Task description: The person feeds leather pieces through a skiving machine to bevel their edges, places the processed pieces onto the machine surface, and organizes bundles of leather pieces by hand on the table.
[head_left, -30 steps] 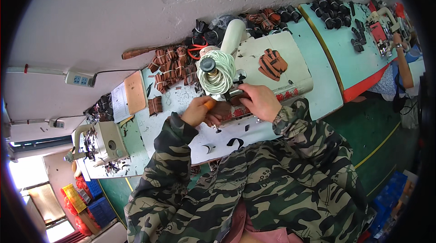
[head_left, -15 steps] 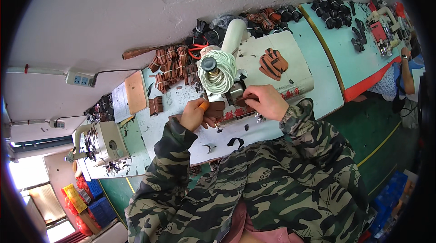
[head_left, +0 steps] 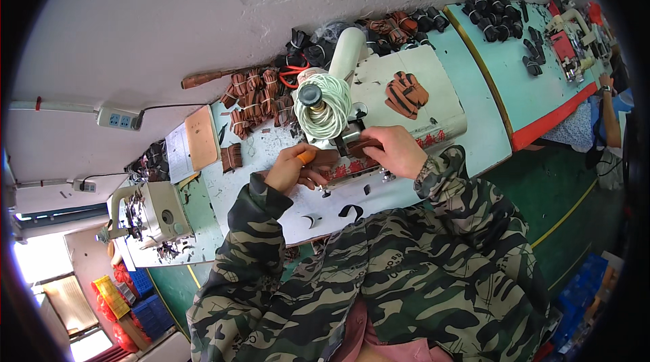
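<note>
A cream machine (head_left: pixel 406 67) stands on the pale table, with a coil of white cord (head_left: pixel 323 106) round the post on its head. At the near side of that head, my left hand (head_left: pixel 292 168), with an orange band on one finger, holds a flat brown leather piece (head_left: pixel 326 158) with fingers closed on it. My right hand (head_left: pixel 395 151) sits on the other side of the head, thumb and fingers pinching a brown strip (head_left: pixel 365 144). Whether the two brown parts are one piece is hidden behind the machine's foot. Tied brown straps (head_left: pixel 405 95) lie on top of the machine.
Bundles of brown strips (head_left: pixel 254 98) and black bundles (head_left: pixel 493 18) lie along the wall. A clipboard (head_left: pixel 202 137) and a second machine (head_left: pixel 157 213) are at left. Black scraps (head_left: pixel 351 211) lie near the table's front edge. Another person's arm (head_left: pixel 611 115) shows at far right.
My left hand has shifted slightly, its fingers spreading lower, and the brown piece sits a little further toward the machine's head. My right hand has barely moved left.
</note>
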